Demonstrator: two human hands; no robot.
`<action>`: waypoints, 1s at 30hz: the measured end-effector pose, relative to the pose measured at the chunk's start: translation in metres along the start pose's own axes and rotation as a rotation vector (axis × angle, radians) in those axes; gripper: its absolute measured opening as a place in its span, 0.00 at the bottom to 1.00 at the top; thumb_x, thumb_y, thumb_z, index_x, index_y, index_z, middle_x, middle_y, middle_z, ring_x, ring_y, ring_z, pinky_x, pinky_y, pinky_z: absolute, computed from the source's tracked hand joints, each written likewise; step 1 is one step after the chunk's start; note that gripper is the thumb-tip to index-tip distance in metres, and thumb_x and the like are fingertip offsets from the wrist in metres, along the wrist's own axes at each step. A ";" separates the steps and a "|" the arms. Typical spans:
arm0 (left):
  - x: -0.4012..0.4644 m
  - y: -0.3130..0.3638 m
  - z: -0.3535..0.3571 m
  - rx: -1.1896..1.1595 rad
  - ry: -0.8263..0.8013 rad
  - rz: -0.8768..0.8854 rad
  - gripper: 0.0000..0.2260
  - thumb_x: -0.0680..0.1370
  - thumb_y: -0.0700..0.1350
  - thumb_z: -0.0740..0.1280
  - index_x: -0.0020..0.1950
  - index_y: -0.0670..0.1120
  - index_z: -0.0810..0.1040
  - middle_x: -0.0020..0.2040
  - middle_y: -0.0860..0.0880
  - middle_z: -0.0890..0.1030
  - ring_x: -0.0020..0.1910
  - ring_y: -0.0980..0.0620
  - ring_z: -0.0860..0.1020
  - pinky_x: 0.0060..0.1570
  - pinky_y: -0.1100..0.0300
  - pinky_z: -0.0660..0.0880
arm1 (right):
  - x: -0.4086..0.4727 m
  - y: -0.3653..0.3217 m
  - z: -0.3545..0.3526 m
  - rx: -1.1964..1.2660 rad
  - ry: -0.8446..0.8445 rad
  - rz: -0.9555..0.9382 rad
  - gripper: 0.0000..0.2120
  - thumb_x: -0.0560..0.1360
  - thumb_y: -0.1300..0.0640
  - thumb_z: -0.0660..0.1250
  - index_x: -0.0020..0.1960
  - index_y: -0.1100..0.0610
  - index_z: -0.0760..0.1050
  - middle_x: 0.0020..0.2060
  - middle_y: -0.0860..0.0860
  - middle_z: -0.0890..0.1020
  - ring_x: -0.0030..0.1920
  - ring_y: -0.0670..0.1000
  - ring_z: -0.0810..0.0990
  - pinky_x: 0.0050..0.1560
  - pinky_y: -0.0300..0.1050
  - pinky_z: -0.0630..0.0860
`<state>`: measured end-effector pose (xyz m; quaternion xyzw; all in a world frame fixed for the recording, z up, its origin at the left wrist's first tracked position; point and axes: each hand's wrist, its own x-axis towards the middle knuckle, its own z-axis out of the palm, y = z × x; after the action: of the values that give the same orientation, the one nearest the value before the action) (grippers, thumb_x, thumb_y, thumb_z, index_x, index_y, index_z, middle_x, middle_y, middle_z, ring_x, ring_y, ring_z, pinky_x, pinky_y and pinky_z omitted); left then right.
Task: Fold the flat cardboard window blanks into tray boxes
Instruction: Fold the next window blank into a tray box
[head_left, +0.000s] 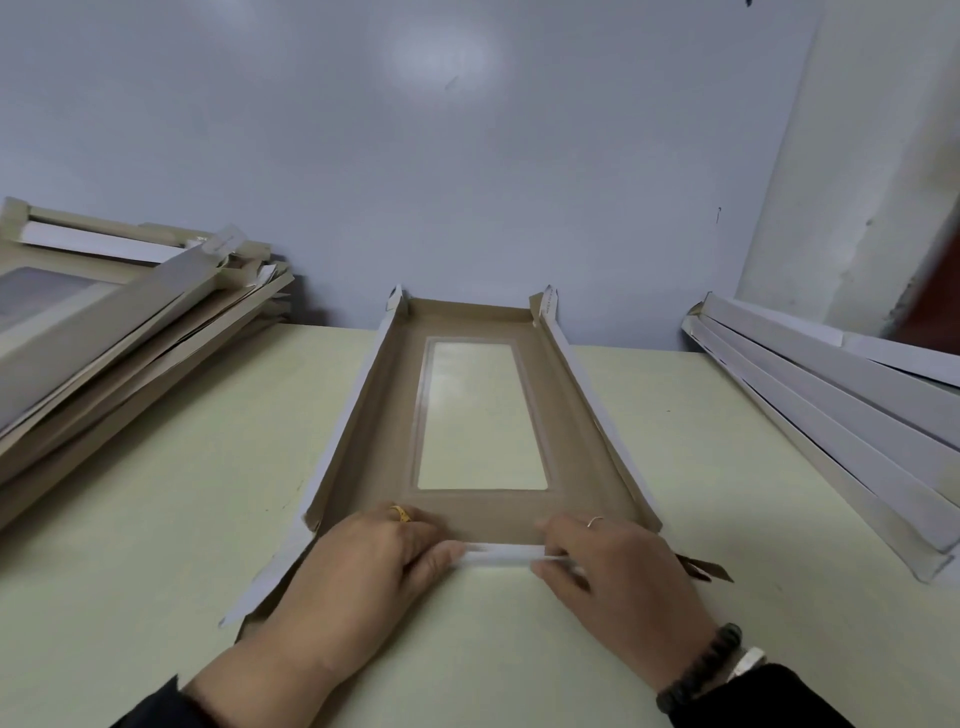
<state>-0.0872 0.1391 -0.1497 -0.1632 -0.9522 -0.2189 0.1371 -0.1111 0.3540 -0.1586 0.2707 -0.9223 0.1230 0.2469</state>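
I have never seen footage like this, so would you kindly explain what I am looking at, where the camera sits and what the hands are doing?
There is no machine here: a person works with two bare hands, and the single picture comes from a wide-angle camera worn on the head, looking forward and down. On the pale cream table lies a long brown cardboard blank with a clear window, its two long sides already raised. The left hand and the right hand both pinch the blank's white near-end flap, apparently folding it. At the left sits a pile of brown and white cardboard pieces with windows. At the right, a stack of white cardboard pieces leans near the wall; I cannot tell whether those are folded.
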 end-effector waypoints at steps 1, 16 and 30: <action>-0.001 0.000 -0.002 -0.024 -0.036 0.001 0.29 0.74 0.70 0.50 0.48 0.52 0.82 0.51 0.61 0.79 0.52 0.63 0.75 0.51 0.65 0.71 | -0.001 -0.001 -0.001 0.033 -0.032 -0.001 0.15 0.63 0.45 0.74 0.29 0.52 0.71 0.28 0.46 0.80 0.26 0.45 0.76 0.25 0.36 0.69; -0.005 0.003 -0.009 -0.010 -0.081 0.083 0.21 0.73 0.60 0.66 0.64 0.64 0.63 0.52 0.69 0.67 0.57 0.67 0.64 0.57 0.71 0.61 | 0.005 -0.012 -0.003 0.015 -0.033 -0.094 0.13 0.62 0.44 0.73 0.37 0.53 0.79 0.32 0.44 0.79 0.33 0.46 0.78 0.34 0.35 0.72; -0.031 -0.110 -0.043 -0.306 0.089 -0.210 0.16 0.70 0.37 0.70 0.46 0.60 0.81 0.45 0.59 0.82 0.35 0.56 0.80 0.31 0.68 0.74 | -0.003 -0.027 -0.030 -0.084 -0.166 -0.422 0.15 0.48 0.55 0.75 0.31 0.51 0.73 0.31 0.44 0.75 0.27 0.45 0.70 0.27 0.35 0.64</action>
<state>-0.0919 0.0180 -0.1641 -0.0721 -0.9126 -0.3811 0.1291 -0.0826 0.3441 -0.1320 0.4564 -0.8666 0.0073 0.2016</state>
